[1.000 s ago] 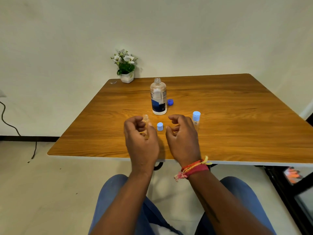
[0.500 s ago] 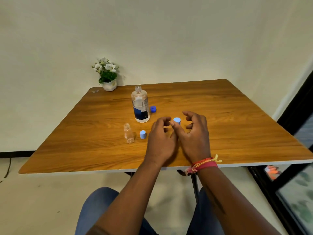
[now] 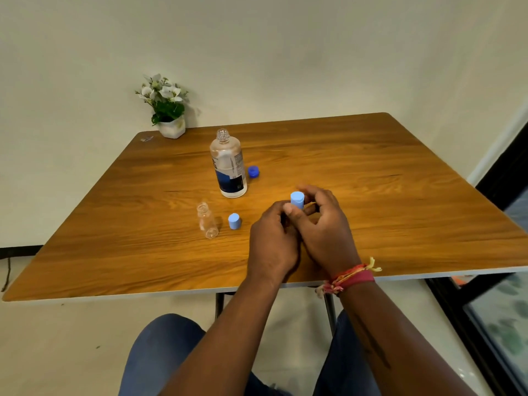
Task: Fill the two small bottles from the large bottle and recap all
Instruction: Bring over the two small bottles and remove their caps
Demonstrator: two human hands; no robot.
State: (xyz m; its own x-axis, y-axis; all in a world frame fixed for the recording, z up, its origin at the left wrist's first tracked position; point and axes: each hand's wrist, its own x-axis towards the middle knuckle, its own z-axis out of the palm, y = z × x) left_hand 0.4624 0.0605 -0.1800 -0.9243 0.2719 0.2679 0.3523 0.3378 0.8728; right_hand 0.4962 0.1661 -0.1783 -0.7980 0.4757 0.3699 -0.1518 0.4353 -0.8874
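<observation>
The large clear bottle [image 3: 228,165] with a blue label stands uncapped near the table's middle, its dark blue cap [image 3: 253,171] lying just to its right. A small clear bottle [image 3: 207,220] stands open to the left, with its light blue cap [image 3: 234,221] beside it. My left hand [image 3: 273,241] and my right hand [image 3: 323,224] are closed together around the second small bottle. Only its light blue cap [image 3: 297,199] shows above my fingers; the bottle's body is hidden.
A white pot of white flowers [image 3: 168,110] stands at the far left corner of the wooden table [image 3: 371,172], next to a small clip [image 3: 146,138]. A dark-framed glass door [image 3: 497,281] is at the right. My knees are under the near edge.
My left hand has let go of the left small bottle and moved right. Both hands have closed on the capped small bottle. The camera has turned to the right.
</observation>
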